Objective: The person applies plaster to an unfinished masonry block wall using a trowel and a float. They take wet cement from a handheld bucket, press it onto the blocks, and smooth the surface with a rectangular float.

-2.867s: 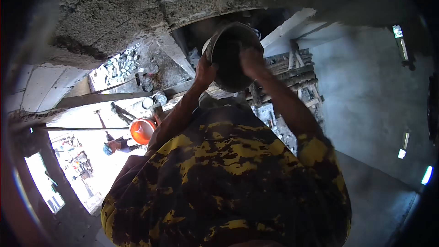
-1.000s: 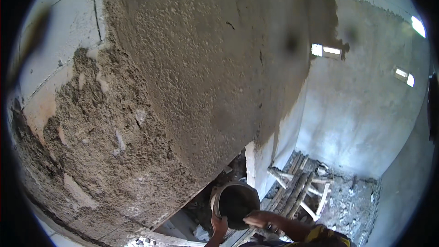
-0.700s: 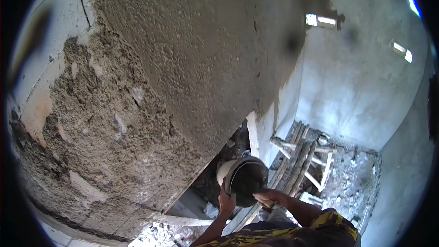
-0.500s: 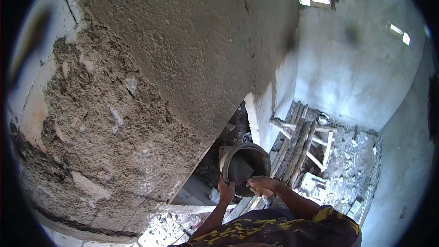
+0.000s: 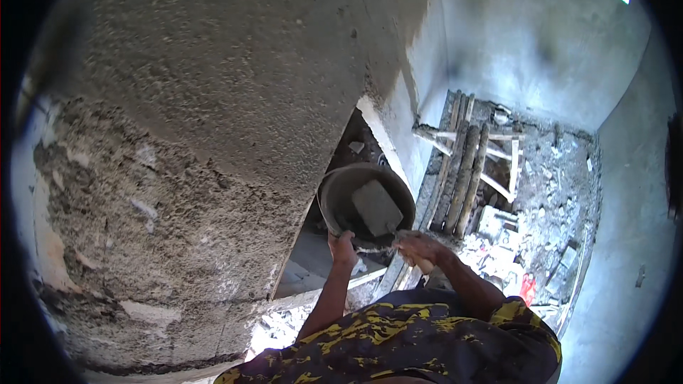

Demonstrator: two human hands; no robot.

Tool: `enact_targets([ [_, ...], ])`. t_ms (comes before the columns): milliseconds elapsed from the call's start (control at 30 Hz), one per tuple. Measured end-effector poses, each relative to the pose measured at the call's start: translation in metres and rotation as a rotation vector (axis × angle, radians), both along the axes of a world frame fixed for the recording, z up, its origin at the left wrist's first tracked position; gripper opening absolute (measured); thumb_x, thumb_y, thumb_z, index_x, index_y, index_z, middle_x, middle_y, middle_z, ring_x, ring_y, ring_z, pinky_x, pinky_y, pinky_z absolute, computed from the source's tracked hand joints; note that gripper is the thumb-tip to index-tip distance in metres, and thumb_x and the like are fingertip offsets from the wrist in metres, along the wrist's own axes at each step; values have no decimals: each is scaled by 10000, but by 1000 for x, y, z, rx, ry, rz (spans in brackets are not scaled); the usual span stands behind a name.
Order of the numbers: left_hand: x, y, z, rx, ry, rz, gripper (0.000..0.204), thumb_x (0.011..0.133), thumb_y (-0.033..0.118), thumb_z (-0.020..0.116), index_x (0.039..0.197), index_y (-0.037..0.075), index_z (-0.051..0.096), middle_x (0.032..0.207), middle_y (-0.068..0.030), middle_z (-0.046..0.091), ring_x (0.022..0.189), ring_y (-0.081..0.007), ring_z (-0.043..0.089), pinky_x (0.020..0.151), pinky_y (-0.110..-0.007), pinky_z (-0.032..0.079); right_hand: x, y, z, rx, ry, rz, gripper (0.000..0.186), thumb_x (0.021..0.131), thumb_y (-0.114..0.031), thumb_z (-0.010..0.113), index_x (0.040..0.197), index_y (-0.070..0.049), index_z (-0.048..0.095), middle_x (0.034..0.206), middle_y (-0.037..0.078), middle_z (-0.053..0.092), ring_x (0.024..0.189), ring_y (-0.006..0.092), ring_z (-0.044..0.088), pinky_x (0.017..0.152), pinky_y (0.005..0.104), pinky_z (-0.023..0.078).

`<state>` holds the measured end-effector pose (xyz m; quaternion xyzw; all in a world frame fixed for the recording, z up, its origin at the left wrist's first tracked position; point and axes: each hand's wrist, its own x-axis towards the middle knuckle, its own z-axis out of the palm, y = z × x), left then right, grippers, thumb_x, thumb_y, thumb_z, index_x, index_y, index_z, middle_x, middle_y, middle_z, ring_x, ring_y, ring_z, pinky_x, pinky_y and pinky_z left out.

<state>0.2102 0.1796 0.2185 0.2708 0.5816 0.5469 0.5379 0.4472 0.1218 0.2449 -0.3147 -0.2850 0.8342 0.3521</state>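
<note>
- Two hands are at the bucket (image 5: 331,195), which sits near the middle of the view with its mouth showing.
- Left hand (image 5: 342,248): clamped on the rim at the bucket's 7 o'clock.
- Right hand (image 5: 420,247): closed around the handle end of the trowel (image 5: 377,208), at the bucket's 4 o'clock.
- Half a second ago the blade showed only as a smaller grey patch; now its broad face lies open to view inside the bucket, handle toward 5 o'clock.
- That suggests the work is at the bucket for the moment, with the trowel off the wall (image 5: 235,92) at 10 o'clock. Whether the blade carries a load, I cannot tell.
- The view has tipped downward: the bucket appears higher, one wall opening has left the top, and a red scrap (image 5: 527,289) shows at 4 o'clock.
- At 2 o'clock, the logs (image 5: 466,174) lie beyond the bucket, apart from it.
</note>
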Motion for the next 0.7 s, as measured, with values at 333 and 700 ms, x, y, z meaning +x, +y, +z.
enact_targets([
  [333, 31, 56, -10, -114, -210, 98, 529, 650, -63, 514, 1152, 99, 489, 1042, -77, 558, 946, -282, 556, 821, -457, 485, 183, 69, -5, 159, -163, -659, 386, 912, -385, 452, 1087, -50, 526, 773, 46, 570, 647, 165, 580, 569, 288, 501],
  [700, -13, -22, -37, -123, -31, 287, 445, 640, -85, 494, 1031, 127, 500, 954, -60, 541, 901, -226, 553, 748, -362, 496, 280, 267, -53, -347, -2422, -1780, 308, 786, -287, 656, 944, -41, 560, 742, 79, 579, 621, 170, 543, 529, 328, 465],
])
